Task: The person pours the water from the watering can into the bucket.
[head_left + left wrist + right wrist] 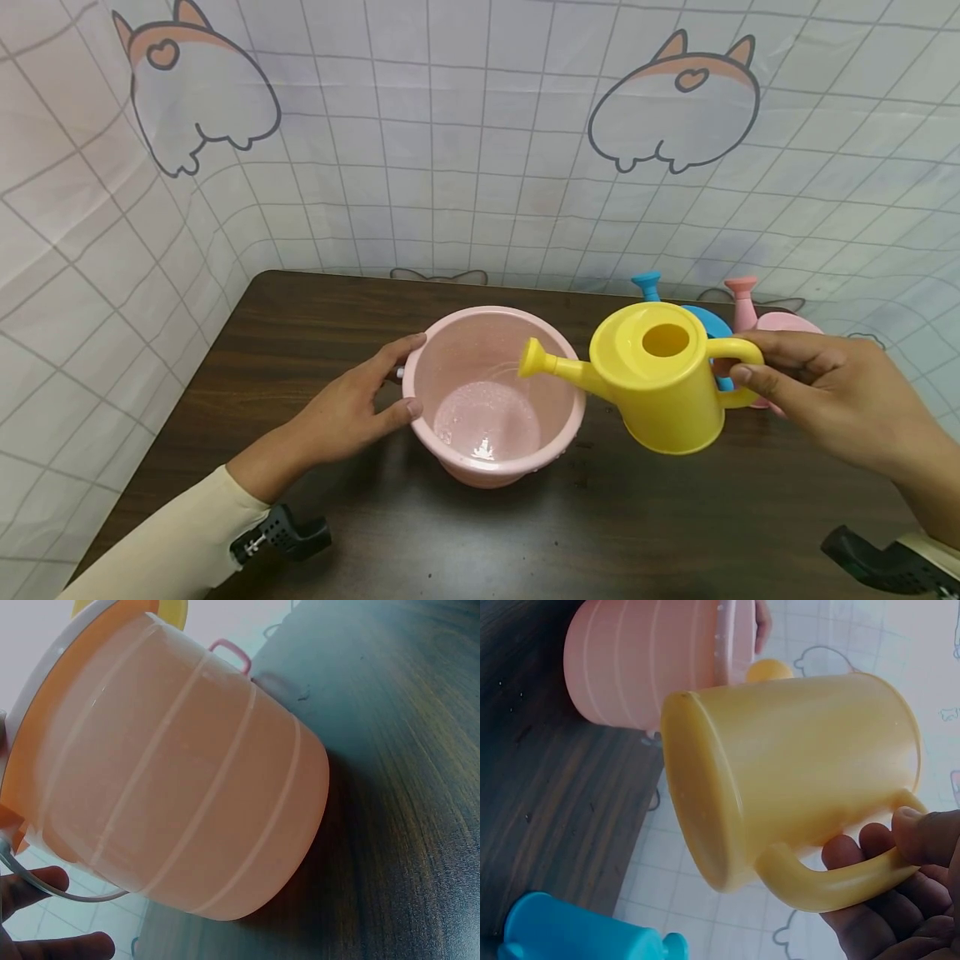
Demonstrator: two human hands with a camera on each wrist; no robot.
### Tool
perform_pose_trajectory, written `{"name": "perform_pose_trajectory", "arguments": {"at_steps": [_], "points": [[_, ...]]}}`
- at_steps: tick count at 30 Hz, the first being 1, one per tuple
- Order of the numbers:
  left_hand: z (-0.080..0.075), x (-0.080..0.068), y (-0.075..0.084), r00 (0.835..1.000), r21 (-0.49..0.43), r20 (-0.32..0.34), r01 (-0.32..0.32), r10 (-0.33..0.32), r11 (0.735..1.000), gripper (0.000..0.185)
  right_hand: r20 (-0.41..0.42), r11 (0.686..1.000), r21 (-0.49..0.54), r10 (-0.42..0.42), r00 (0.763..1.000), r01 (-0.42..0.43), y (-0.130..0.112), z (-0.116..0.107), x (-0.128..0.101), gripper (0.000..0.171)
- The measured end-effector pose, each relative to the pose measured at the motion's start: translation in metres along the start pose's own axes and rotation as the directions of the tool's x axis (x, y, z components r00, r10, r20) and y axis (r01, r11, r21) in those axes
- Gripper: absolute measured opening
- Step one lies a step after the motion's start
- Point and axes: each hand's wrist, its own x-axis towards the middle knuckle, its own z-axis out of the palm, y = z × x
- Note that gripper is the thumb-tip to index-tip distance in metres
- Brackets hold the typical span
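Observation:
A pink bucket [487, 467] stands upright on the table, its inner bottom wet and shiny. My left hand [352, 408] touches the bucket's left rim with thumb and index finger spread; in the left wrist view two other fingers [64, 949] extend beside the bail handle [82, 898]. My right hand [840, 392] grips the handle of a yellow watering can [667, 408], holding it above the table to the right of the bucket. Its spout, ending in a round rose [534, 358], reaches over the bucket's opening. Faint pale streaks show inside the bucket near the rose.
Behind the yellow can stand a blue watering can [647, 283] and a pink watering can [742, 292], both partly hidden. The dark wooden table [600, 533] bears small water drops. A wall cloth [450, 125] with a grid pattern hangs along the table's back edge.

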Motion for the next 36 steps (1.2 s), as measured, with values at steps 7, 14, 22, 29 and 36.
{"name": "perform_pose_trajectory", "arguments": {"at_steps": [7,14,22,29,36], "points": [[0.0002,-0.0004,-0.0008,1.000,-0.003,-0.003,-0.009,0.009,1.000,0.076,-0.007,1.000,0.005,0.015,1.000,-0.015,-0.0013,-0.0004,0.0002,0.032],[0.0010,0.0002,-0.0015,1.000,-0.010,0.003,-0.009,0.009,1.000,0.075,-0.009,1.000,0.012,0.025,1.000,-0.024,-0.0010,-0.0009,0.0003,0.032],[-0.0004,0.0000,0.0003,1.000,-0.021,0.006,0.004,-0.004,1.000,0.075,0.006,1.000,-0.015,0.027,1.000,-0.027,-0.0009,-0.0022,0.0002,0.030],[-0.0009,-0.0001,0.0008,1.000,-0.016,0.013,0.016,-0.015,1.000,0.075,0.002,0.999,-0.036,0.015,1.000,-0.014,-0.0021,-0.0023,-0.0005,0.030],[0.0002,-0.0003,0.0000,1.000,-0.026,0.010,-0.003,0.003,1.000,0.075,0.001,1.000,-0.026,0.003,1.000,-0.003,-0.0032,-0.0011,-0.0009,0.032]]}}
